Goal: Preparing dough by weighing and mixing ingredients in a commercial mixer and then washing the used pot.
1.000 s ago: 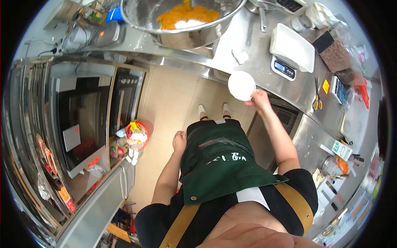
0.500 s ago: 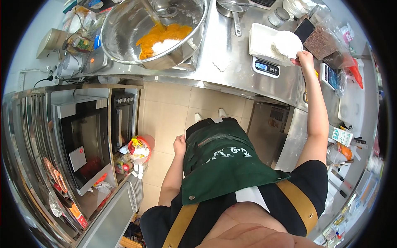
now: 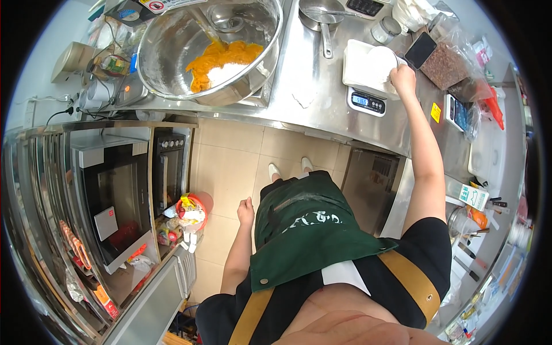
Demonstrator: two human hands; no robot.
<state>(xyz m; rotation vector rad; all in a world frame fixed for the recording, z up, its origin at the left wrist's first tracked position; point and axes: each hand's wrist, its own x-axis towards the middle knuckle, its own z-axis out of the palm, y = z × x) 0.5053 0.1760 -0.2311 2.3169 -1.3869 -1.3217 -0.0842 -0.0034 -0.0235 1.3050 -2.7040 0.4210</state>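
1. A person in a green apron is reaching the right hand (image 3: 402, 77) out over the steel worktop (image 3: 310, 63), its grip closed on the rim of a small white bowl (image 3: 380, 60) that is sitting on the white digital scale (image 3: 365, 80), a placing that suits weighing what goes in.
2. The left hand (image 3: 246, 211) is hanging loose beside the apron, fingers lightly curled and holding nothing, well apart from the worktop.
3. A large, shiny steel mixing bowl (image 3: 172, 46) is standing to the left of the scale, holding a mound of soft orange mash with white powder heaped on it.
4. A steel saucepan (image 3: 317, 12) is resting behind the scale, its handle pointing towards the person.
5. Glass-fronted ovens (image 3: 115, 195) are lining the wall on the person's left, above a tiled floor.
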